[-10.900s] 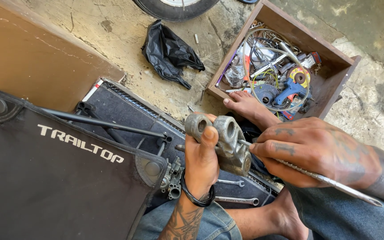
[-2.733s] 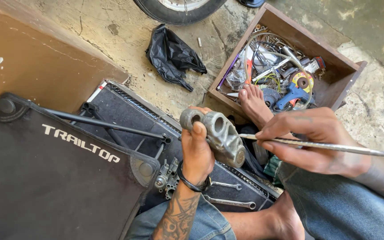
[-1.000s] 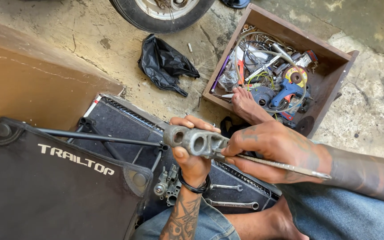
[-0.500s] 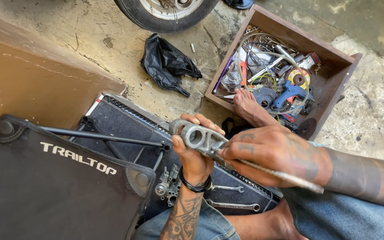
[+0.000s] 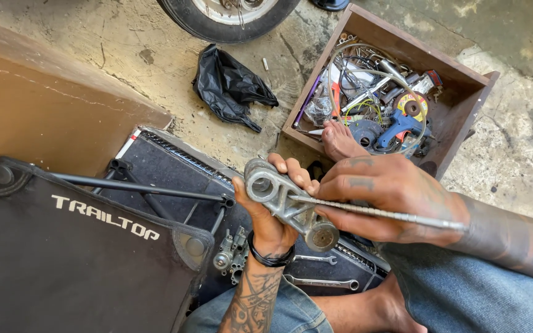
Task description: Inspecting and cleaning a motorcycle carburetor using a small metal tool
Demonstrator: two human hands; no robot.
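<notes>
My left hand is wrapped around a grey cast-metal bracket with a round eye at each end, held up above the black tool case. My right hand grips a long thin round file. The file's tip lies against the middle of the bracket. A black band sits on my left wrist.
The open black tool case lies under my hands, with wrenches and a small metal part in it. A wooden box of mixed tools stands at upper right, my bare foot against it. A black bag and a tyre lie beyond.
My left hand has tilted the bracket so its lower eye points down right. The file has slid along it and now lies nearly level across my right hand.
</notes>
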